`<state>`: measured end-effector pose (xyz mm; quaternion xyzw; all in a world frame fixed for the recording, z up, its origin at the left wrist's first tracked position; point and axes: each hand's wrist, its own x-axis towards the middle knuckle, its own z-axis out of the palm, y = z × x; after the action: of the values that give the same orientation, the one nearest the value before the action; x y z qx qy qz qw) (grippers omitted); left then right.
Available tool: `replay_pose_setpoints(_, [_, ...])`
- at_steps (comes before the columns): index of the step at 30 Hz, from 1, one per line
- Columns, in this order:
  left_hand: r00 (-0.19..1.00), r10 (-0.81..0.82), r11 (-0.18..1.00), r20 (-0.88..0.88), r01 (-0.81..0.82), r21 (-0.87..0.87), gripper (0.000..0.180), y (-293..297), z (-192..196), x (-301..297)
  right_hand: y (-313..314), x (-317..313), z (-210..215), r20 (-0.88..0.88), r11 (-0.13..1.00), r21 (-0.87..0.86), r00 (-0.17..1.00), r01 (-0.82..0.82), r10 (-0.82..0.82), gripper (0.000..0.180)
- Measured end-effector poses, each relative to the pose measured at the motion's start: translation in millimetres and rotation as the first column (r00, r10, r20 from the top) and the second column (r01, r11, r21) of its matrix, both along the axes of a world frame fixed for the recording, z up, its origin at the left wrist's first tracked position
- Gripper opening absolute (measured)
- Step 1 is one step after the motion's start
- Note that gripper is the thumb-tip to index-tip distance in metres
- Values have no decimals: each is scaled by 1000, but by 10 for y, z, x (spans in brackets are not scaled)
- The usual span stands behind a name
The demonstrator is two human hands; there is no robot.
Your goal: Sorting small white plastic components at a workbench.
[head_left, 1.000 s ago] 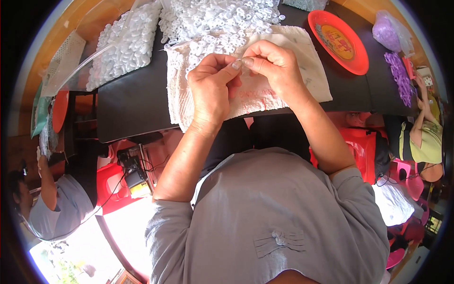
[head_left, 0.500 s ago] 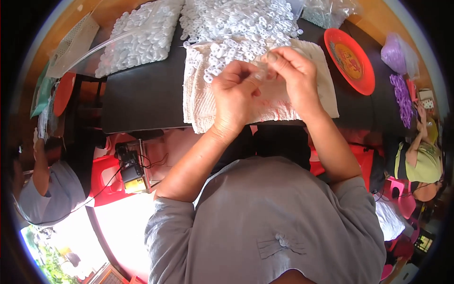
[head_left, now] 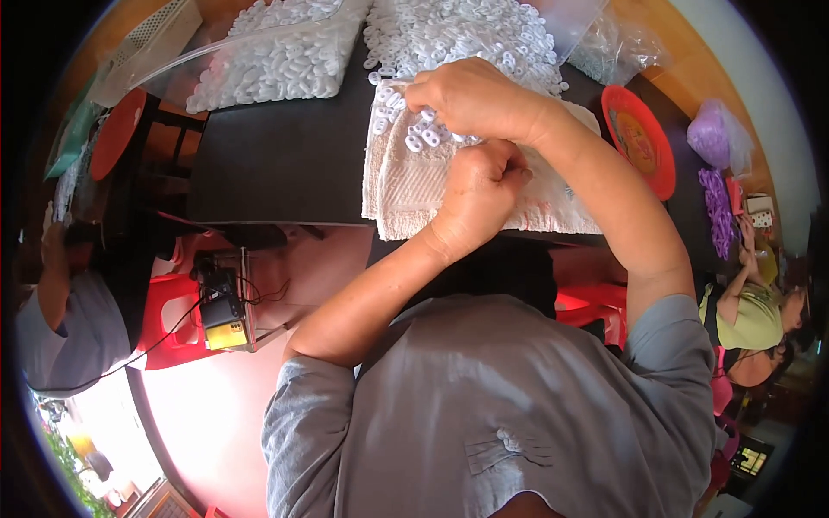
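Note:
My left hand (head_left: pixel 484 183) is closed in a fist over the cream towel (head_left: pixel 406 194), and what its fingers hold is hidden. Just beyond it, my right hand (head_left: pixel 473 99) stretches leftward across the towel, its fingers bent down to the small white oval plastic pieces (head_left: pixel 423 136). Each piece has two round holes. Its fingertips are mostly hidden behind the hand, so whether they grip a piece does not show. The loose pieces lie scattered on the towel's far left part, under and beside my right hand.
Beyond the towel is a large heap of white pieces (head_left: pixel 466 39). A clear bag of white ovals (head_left: pixel 285 69) lies left on the black table (head_left: pixel 259 173). A red plate (head_left: pixel 661 142), a purple bag (head_left: pixel 712 134) and purple strands (head_left: pixel 715 207) are at right. Other people sit on both sides.
My hands were together over the towel; now they are apart. The right hand has moved left and away onto the loose pieces, while the left has shifted nearer to me and rightward.

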<state>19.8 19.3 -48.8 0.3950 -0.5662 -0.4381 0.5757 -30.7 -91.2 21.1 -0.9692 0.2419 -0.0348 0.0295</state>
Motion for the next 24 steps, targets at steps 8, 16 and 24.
replay_pose_setpoints(8, [998, -12, 1000, 64, 14, -18, 5, -8, -61, -20, 50, -197, 30, 115, 994, 40, 988, 104, -108, 12])
replay_pose_setpoints(16, [909, 174, 975, -379, -105, 196, 2, -6, 75, 64, 318, -1103, -197, 331, 976, -180, 942, 124, -59, 10])
replay_pose_setpoints(24, [924, 176, 970, -339, -105, 219, 3, 34, 135, 64, 640, -1268, -187, 444, 858, -196, 823, 474, -354, 3])
